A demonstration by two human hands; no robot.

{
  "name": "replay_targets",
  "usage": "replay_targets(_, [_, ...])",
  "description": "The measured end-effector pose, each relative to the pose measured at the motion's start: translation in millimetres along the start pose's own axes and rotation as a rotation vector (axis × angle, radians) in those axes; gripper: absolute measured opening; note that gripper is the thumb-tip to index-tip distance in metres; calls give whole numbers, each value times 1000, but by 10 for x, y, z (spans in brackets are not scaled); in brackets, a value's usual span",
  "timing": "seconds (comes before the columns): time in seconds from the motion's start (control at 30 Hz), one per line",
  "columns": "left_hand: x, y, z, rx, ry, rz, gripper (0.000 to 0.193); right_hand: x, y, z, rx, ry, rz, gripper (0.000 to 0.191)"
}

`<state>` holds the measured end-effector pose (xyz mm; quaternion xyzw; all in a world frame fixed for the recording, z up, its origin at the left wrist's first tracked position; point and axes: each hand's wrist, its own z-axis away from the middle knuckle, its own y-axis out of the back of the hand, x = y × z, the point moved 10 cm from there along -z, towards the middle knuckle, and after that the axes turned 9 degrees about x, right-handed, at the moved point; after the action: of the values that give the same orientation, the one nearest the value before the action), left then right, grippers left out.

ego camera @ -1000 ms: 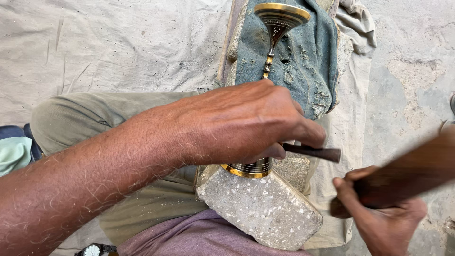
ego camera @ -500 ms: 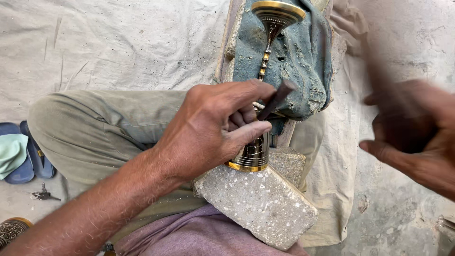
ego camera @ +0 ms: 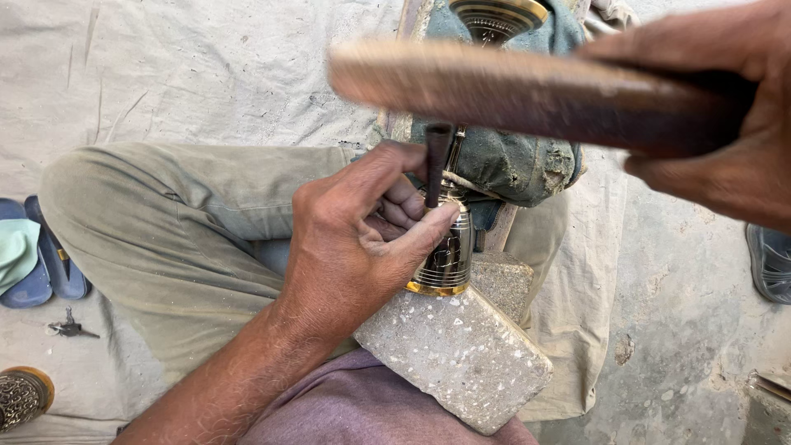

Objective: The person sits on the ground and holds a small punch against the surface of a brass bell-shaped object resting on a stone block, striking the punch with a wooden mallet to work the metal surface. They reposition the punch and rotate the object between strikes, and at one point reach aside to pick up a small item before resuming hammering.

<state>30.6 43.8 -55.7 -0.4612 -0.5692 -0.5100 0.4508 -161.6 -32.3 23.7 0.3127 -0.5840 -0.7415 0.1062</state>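
Head view: one punch (ego camera: 435, 163), one mallet (ego camera: 527, 91), two hands.

Single head-worn view, steeply downward, close above lap and stone block (ego camera: 457, 358).

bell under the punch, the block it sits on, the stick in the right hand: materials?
Bell: looks like polished brass, golden rim, engraved dark bands.
Block: speckled grey stone or concrete, rough.
Stick, in the right hand: probably wood, brown, motion-blurred.
Punch, in the left hand: dark, likely steel.
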Motion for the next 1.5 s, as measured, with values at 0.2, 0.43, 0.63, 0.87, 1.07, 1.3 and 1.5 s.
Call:
replay_targets(0.2, [148,-4,16,-47,-139,-36,40,-142,17,13,75,17,26,43])
replay_targets(0.43, [33,106,180,156,-17,16,27,17,-44,58,-8,128,211,49])
replay_targets(0.63, [-65,137,246,236,59,94,26,169,-161,-46,-93,301,643,54])
replay_targets(0.87, [-86,122,250,233,38,86,26,295,79,306,48,-7,216,48])
replay_targets(1.07, [197,272,272,268,-108,190,20,143,138,422,169,-287,88,45])
replay_targets(1.3, [154,407,358,207,58,246,26,736,-544,1545,973,-708,-913,53])
replay_targets(1.5, [604,-457,761,-418,-1,308,26,1237,-2541,2137,892,-1178,-1391,48])
